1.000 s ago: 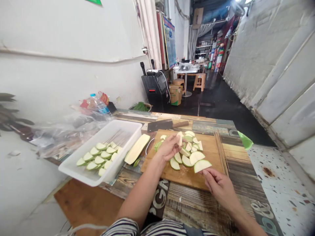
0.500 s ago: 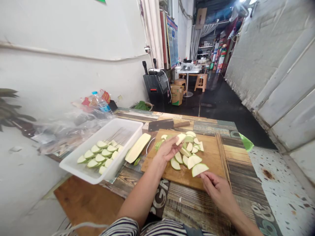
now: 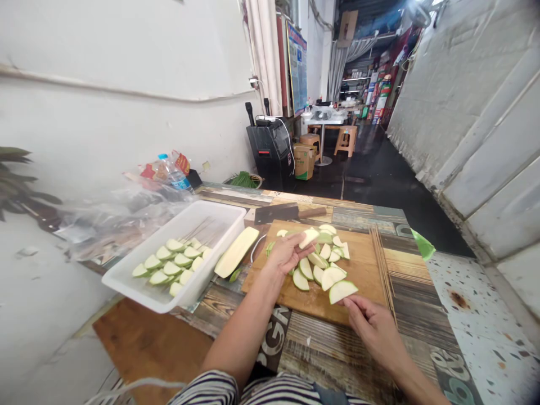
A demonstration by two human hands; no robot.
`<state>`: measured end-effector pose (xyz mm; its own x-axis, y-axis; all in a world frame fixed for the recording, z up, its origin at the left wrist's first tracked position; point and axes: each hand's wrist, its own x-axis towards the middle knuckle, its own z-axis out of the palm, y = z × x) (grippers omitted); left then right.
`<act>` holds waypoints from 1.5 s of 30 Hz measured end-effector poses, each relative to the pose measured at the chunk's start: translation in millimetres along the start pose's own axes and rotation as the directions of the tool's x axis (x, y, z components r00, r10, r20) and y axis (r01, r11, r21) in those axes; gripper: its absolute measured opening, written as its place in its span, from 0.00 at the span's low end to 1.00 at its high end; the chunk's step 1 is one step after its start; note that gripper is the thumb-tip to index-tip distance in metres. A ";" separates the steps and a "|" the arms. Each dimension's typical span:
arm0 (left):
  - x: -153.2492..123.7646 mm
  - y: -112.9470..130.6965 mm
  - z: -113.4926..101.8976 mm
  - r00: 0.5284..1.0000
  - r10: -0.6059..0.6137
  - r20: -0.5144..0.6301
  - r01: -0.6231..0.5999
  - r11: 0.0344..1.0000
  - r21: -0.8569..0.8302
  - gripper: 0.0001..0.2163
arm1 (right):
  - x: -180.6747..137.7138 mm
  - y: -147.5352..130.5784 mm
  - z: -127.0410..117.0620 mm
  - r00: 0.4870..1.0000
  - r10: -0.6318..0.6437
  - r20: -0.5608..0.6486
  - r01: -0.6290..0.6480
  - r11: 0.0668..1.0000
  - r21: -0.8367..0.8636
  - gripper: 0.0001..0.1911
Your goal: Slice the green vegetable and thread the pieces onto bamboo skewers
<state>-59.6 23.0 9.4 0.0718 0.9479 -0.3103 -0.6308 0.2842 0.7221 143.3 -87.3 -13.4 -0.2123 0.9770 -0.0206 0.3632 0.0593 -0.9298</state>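
My left hand [image 3: 290,253] is closed on a pale zucchini slice [image 3: 309,238], held up over the wooden cutting board [image 3: 363,243]. At the board's near edge, my right hand [image 3: 373,320] has thumb and forefinger pinched at the lower edge of a half-round zucchini slice [image 3: 342,291]. I cannot tell whether a skewer runs through that slice. Between and beyond the hands lie several loose zucchini slices [image 3: 324,251] with green rind. Thin wooden skewers [image 3: 382,264] rest along the board's right side.
Left of the board stands a white plastic tub [image 3: 113,280] with skewered slices [image 3: 171,269]. Between tub and board lies a halved zucchini [image 3: 237,251]. A cleaver [image 3: 276,213] rests behind the board. Plastic bags [image 3: 122,216] and a water bottle [image 3: 179,179] sit at the far left.
My left hand tilts slightly, and the slice in it turns a little flatter. My right hand stays in place.
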 end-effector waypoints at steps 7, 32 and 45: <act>0.6 0.8 -0.1 1.000 0.002 0.017 -0.002 0.999 0.044 0.04 | -0.2 0.5 -0.9 1.000 -0.012 -0.015 0.012 1.000 0.001 0.17; -2.5 4.7 3.7 1.000 -0.013 -0.017 0.014 0.996 0.088 0.03 | 0.1 -1.8 -1.3 1.000 -0.008 0.009 0.009 0.999 -0.048 0.19; -1.2 4.2 1.6 1.000 -0.010 -0.012 0.011 0.996 0.092 0.03 | 0.0 -4.1 -1.5 1.000 -0.016 0.011 0.017 0.998 -0.055 0.20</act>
<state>-61.1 23.3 13.8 0.0684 0.9432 -0.3251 -0.5564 0.3066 0.7723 143.2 -87.2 -9.0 -0.2278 0.9737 -0.0093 0.4088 0.0870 -0.9085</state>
